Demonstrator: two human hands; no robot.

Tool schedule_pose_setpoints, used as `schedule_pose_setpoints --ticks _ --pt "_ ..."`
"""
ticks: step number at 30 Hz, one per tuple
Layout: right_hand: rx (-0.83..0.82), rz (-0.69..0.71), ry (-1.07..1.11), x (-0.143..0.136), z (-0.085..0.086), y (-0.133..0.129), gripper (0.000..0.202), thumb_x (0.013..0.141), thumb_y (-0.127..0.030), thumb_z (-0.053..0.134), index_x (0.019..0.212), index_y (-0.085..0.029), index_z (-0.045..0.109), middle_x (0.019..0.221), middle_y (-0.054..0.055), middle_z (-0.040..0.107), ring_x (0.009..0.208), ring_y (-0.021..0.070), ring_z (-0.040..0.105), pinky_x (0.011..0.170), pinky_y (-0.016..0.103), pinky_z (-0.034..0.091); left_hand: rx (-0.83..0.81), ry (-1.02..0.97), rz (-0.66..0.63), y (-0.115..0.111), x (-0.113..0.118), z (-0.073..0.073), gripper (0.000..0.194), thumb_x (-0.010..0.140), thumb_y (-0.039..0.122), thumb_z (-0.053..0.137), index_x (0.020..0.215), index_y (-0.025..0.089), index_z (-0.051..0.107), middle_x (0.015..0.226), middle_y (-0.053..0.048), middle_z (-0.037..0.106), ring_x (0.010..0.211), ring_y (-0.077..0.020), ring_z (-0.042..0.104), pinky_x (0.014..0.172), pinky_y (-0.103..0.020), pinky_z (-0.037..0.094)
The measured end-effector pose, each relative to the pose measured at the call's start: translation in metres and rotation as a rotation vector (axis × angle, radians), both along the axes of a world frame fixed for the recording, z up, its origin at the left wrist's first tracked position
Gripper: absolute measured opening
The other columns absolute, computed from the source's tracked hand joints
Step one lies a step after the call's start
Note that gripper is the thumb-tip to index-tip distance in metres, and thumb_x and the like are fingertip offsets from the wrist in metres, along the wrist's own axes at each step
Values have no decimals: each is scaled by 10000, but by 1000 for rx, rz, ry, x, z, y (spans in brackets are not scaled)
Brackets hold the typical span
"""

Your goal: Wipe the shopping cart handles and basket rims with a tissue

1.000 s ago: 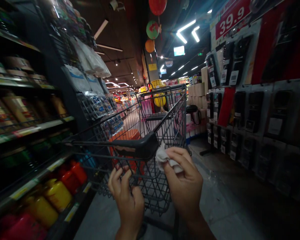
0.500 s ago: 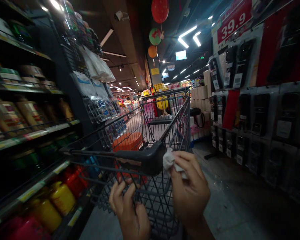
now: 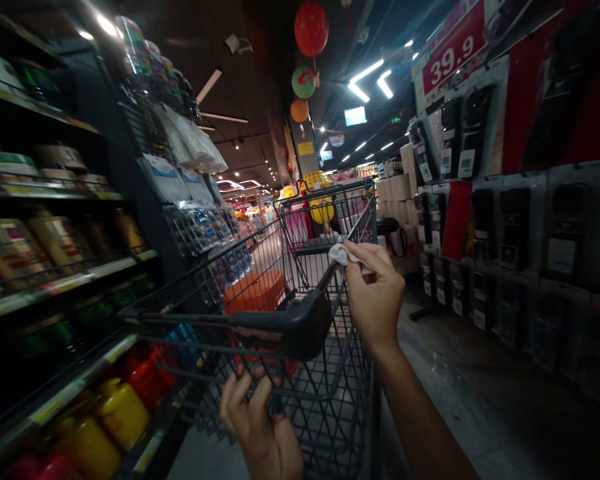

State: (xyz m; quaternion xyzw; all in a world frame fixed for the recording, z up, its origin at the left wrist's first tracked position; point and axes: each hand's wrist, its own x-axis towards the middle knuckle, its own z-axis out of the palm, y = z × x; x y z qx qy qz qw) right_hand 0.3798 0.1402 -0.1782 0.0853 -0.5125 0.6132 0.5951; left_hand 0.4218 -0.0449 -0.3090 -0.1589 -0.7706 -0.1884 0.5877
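Note:
A dark wire shopping cart (image 3: 300, 390) stands right in front of me. My right hand (image 3: 377, 293) pinches a crumpled white tissue (image 3: 341, 254) against the cart's right top rail, beyond the thick black corner piece (image 3: 305, 323). Lower down, my left hand (image 3: 260, 420) has its fingers curled round the near wire side of the cart; the fingertips are partly hidden behind the wires. An orange box-shaped thing (image 3: 255, 291) shows through the cart's left wires. Whether it sits inside the cart, I cannot tell.
Shelves with bottles and jars (image 3: 55, 233) line the left, with yellow containers (image 3: 123, 407) low down. Packaged goods (image 3: 515, 227) hang on a rack at the right, under a red price sign (image 3: 453, 57). Another cart-like wire frame (image 3: 325, 200) stands ahead. Balloons (image 3: 311, 28) hang above.
My right hand has moved forward and up along the cart's right rail with the tissue, away from the black corner piece. My left hand stays in nearly the same place.

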Motion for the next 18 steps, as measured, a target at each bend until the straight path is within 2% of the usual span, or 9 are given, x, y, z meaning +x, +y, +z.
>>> schedule_pose_setpoints --ticks 6,9,11,14,18 --pt "193 103 76 52 -11 -16 297 810 -47 548 946 -238 731 870 6 621 773 111 616 514 190 479 -7 8 -12 2 -2 1 459 782 61 408 1196 248 474 1234 -88 466 1319 -274 353 1081 -493 319" --pt "208 113 95 57 -13 -17 314 812 -42 546 963 -254 722 887 7 626 806 122 629 546 210 508 -9 -9 -9 4 -2 2 437 802 72 406 1200 239 469 1232 -99 463 1327 -275 345 1088 -492 303" --pt "172 84 124 44 -12 -15 315 810 -41 542 955 -254 723 888 9 621 814 126 624 569 227 511 0 -3 -9 5 -2 3 417 809 77 406 1188 238 474 1230 -100 464 1328 -277 346 1088 -493 299" --pt "90 -13 111 7 -10 -4 276 800 -68 538 914 -222 736 864 18 607 766 124 601 561 233 487 -16 18 -11 4 -4 3 409 812 72 407 1183 230 475 1217 -103 468 1323 -270 350 1084 -477 295" --pt "-36 -80 -62 -36 -14 15 246 764 -97 525 855 -140 749 828 42 610 750 139 581 660 277 493 -33 56 -16 4 -7 4 394 816 68 405 1175 211 476 1197 -107 468 1326 -250 344 1076 -438 293"
